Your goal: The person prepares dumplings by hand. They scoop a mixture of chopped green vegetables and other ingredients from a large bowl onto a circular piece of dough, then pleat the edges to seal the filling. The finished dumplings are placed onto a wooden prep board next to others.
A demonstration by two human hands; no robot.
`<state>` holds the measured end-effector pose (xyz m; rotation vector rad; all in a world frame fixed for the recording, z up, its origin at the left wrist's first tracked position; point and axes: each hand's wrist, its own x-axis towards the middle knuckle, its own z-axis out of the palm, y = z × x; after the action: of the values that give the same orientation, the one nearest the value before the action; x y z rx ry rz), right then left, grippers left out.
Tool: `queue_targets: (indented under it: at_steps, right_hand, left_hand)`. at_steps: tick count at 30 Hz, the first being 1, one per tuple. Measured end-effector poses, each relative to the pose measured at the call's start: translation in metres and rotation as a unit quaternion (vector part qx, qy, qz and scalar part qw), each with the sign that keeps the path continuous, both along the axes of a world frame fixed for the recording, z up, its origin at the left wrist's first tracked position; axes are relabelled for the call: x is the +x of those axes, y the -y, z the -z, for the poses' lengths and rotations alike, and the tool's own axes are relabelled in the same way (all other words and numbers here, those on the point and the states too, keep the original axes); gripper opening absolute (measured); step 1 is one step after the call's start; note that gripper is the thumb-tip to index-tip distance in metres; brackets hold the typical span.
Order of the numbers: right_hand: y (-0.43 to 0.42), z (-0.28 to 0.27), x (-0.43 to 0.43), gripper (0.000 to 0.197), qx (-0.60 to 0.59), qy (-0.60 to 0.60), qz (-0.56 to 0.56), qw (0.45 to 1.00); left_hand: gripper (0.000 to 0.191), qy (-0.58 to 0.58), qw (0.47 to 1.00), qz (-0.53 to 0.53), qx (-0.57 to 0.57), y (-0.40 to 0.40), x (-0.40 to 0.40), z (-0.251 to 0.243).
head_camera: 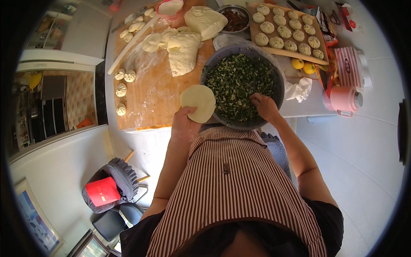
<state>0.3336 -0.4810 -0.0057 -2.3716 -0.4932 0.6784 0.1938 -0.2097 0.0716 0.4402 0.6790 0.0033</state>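
Note:
A flat round dough wrapper [199,102] lies in my left hand [185,120], its thumb on top, beside the left rim of a large grey bowl [280,86]. Chopped green filling [236,85] fills much of that bowl. My right hand [265,106] reaches into the bowl's right side with its fingertips at the filling; whether they pinch any is hidden. Several pleated buns [121,90] stand at the left of the floured wooden board [154,102]. Behind the wrapper lie a folded slab of dough [183,53], a larger dough piece [205,21] and a flattened round [151,42].
A long rolling pin [133,45] lies near small dough pieces [136,26]. A wooden tray [273,51] of buns and a metal bowl [247,14] of dark food stand behind. Two yellow fruits [303,66], crumpled white paper [298,90] and a pink jug [342,99] are at right.

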Motion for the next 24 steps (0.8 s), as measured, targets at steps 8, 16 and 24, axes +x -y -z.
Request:
queue_targets:
  at_steps: [8,16,24]
  right_hand:
    - [-0.005,0.003,-0.017,0.024,0.095,-0.186,0.078,0.975]
    - [-0.025,-0.041,-0.021,0.028,0.239,-0.356,0.202,0.880]
    - [-0.061,-0.068,-0.047,0.038,0.095,0.356,0.015,0.929]
  left_hand:
    - [0.060,0.015,0.998,0.037,0.058,-0.017,-0.003,0.000]
    - [0.060,0.057,0.997,0.045,0.017,-0.015,0.015,-0.005]
    - [0.055,0.166,0.976,0.078,-0.120,0.032,0.074,0.001]
